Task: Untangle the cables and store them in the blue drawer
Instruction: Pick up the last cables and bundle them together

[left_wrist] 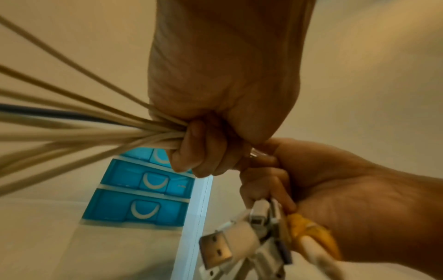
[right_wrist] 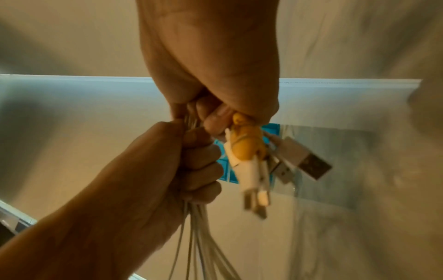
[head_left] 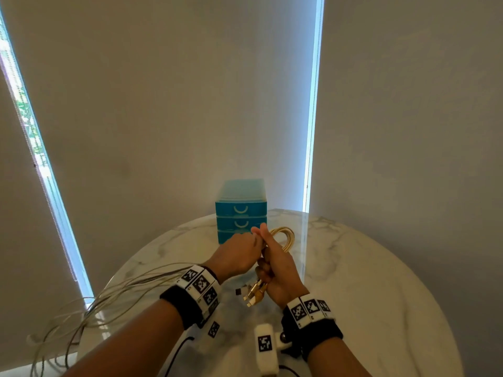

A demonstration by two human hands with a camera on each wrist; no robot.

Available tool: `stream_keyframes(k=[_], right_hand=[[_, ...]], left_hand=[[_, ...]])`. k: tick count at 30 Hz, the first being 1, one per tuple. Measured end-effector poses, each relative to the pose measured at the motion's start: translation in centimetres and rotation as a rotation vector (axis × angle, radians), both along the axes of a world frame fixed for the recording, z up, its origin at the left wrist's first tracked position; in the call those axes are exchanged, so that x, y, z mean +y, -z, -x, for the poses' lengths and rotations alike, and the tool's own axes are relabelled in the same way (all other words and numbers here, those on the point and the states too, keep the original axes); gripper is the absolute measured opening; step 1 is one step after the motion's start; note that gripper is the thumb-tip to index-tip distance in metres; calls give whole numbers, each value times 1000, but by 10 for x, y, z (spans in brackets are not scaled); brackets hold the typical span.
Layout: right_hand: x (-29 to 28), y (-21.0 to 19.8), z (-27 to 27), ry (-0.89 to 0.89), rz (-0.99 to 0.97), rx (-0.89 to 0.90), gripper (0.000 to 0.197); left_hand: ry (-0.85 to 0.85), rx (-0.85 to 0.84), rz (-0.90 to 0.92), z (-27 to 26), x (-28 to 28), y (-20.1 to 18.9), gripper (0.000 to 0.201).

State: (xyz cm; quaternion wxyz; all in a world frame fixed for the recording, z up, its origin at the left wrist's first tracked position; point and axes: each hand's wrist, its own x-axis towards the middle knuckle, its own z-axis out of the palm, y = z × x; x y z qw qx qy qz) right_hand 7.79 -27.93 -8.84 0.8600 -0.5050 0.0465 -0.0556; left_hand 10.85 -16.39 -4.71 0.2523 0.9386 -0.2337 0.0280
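Note:
A bundle of pale cables point(head_left: 114, 292) trails from my hands off the table's left edge. My left hand point(head_left: 241, 250) is a fist round the strands point(left_wrist: 72, 132), close in front of the blue three-drawer unit point(head_left: 241, 210), whose drawers all look closed. Touching it, my right hand point(head_left: 275, 263) grips the same bundle by its ends, thumb up. Several USB plugs point(head_left: 254, 293) and a yellow piece point(right_wrist: 246, 144) stick out below that fist. Looped cable point(head_left: 285, 238) pokes out beyond the right hand. In the wrist views, the left fist point(left_wrist: 199, 151) and right fist point(right_wrist: 215, 106) sit knuckle to knuckle.
The round marble table point(head_left: 367, 268) carries the drawer unit at its far edge. A small dark object point(head_left: 238, 291) lies near the plugs. A black cord point(head_left: 179, 346) runs along the near edge. Closed blinds point(head_left: 163, 104) with bright gaps stand behind.

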Motion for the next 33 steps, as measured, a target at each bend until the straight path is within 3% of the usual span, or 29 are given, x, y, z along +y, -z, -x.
stream_keyframes(k=[4,6,8,9,12,15,17,22,27,33], right_hand=[[-2,4,-3,148,48,83,32],[-1,8,-4,150,67,82,32],[-1,9,-5,139,119,86,34],[0,10,-6,134,150,88,34],[2,9,-11,154,301,109,34],[3,7,-12,186,532,79,40],[0,6,-12,195,581,83,37],[5,-1,-5,210,548,-17,26],[7,-2,2,110,489,97,36],[6,3,12,-76,364,130,35]], left_hand=[[30,246,-42,5,1,-17,55],[-46,156,27,-1,6,-34,41],[9,83,130,-7,4,-49,31],[83,47,85,-7,0,-56,34],[187,-141,-325,-8,-16,-69,56],[206,-308,-522,-2,-32,-77,42],[212,-394,-536,2,-38,-80,32],[191,-586,-504,1,-35,-91,18],[192,-595,-419,4,-31,-93,14],[269,-602,-523,10,-40,-89,19]])
